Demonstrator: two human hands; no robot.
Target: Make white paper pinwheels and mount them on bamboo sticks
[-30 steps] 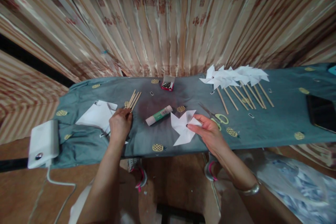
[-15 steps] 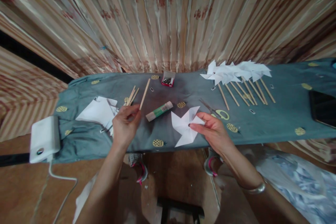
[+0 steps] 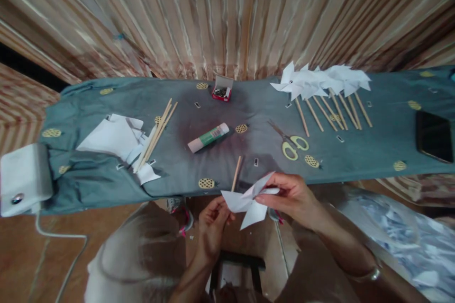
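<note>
Pinching stick [image 3: 237,173] in left grip [image 3: 211,223], pinwheel [image 3: 243,202] in right grip [image 3: 296,199], tube [image 3: 208,138] and scissors [image 3: 286,139] beyond

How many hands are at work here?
2. The left hand, near the edge of the cloth, holds a wooden stick partly hidden behind a paper pinwheel; the right hand pinches the pinwheel. No others show.

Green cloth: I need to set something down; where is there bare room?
Bare cloth lies between the scissors and the phone, in front of the pinwheel row; another patch, between the red box and that row. Crowded: that overlapping row, and around the loose sticks and paper.
</note>
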